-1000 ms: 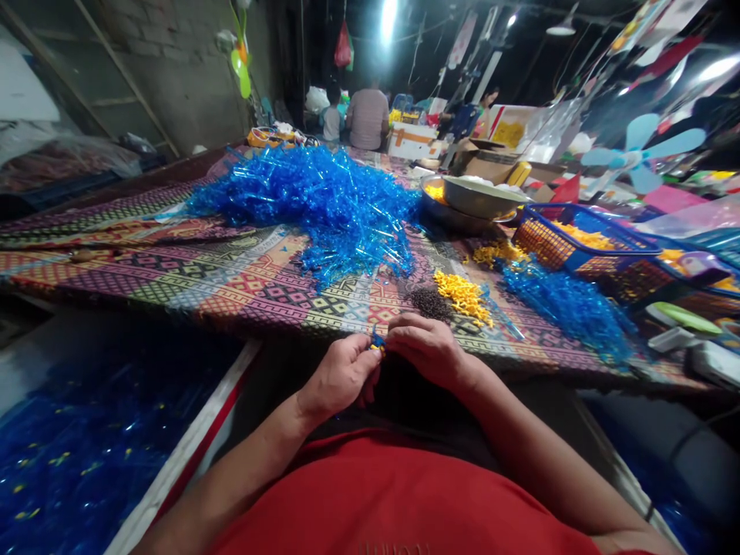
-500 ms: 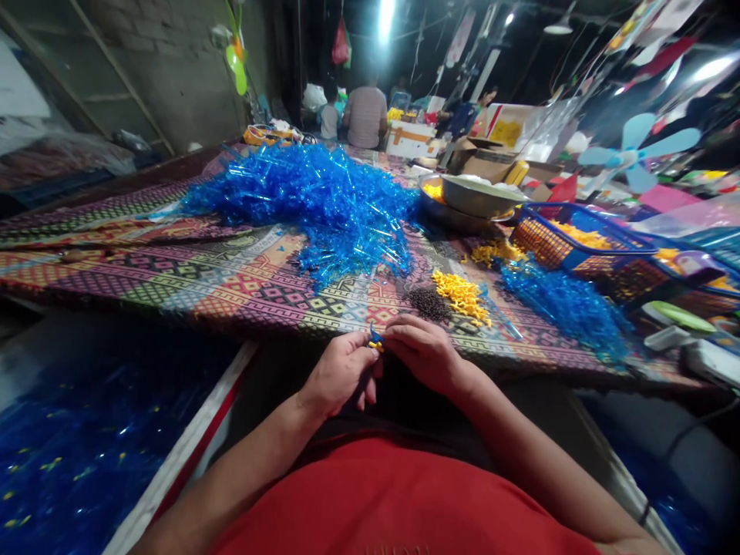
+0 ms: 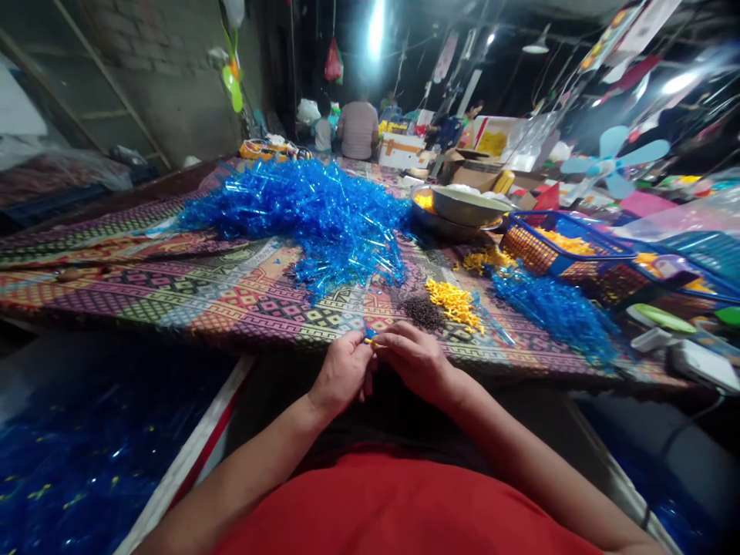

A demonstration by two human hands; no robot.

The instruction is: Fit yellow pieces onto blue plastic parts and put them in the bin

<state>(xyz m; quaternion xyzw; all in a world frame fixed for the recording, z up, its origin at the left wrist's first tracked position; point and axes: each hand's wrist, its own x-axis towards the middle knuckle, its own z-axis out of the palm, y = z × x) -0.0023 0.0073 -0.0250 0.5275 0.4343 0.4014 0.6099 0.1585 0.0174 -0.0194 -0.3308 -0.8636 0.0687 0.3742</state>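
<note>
The left hand (image 3: 343, 368) is closed, with the small blue-and-yellow plastic piece (image 3: 368, 338) pinched between thumb and forefinger at its tip, just in front of the near edge of the worktop (image 3: 190, 297). The piece lies in the narrow gap between the two hands. The right hand (image 3: 417, 359) meets it from the other side with its fingers curled and bunched; they hide so much that I cannot tell whether they grip the piece or merely touch it. Just beyond the right hand, on the patterned cloth (image 3: 254, 293), sit a small heap of dark beads (image 3: 422, 312) and, touching it on the right, a pile of yellow plastic parts (image 3: 455, 304). The large heap of clear blue plastic pieces (image 3: 312, 204) lies farther back, well apart from both hands.
</note>
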